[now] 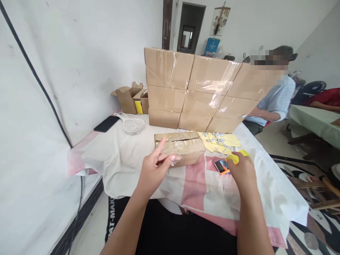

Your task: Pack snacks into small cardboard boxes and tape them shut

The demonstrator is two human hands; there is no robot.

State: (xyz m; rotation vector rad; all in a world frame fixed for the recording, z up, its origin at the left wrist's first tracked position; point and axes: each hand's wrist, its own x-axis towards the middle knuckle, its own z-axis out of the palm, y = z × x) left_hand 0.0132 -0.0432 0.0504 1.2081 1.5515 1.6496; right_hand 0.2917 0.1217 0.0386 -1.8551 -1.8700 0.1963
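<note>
A small cardboard box (pixel 190 152) with clear tape lies in front of me, a dark gap along its top. At its left end is my left hand (pixel 154 164), index finger raised, thumb and other fingers closed on a bit of clear tape (pixel 175 161). To the right, my right hand (pixel 243 168) is closed around a bright yellow object (pixel 233 158), mostly hidden by the fingers, its kind unclear. Just left of that hand, a small blue, black and orange item (pixel 222 166) rests on the cloth. Yellow sheets (pixel 221 141) with small printed pieces lie behind.
A tall wall of taped cardboard boxes (pixel 183 101) stands across the table's back. A white slotted scoop (pixel 132 124), a black phone (pixel 107 123) and open cartons (pixel 127 101) are at the left. Beyond the right side sits another person (pixel 277 95).
</note>
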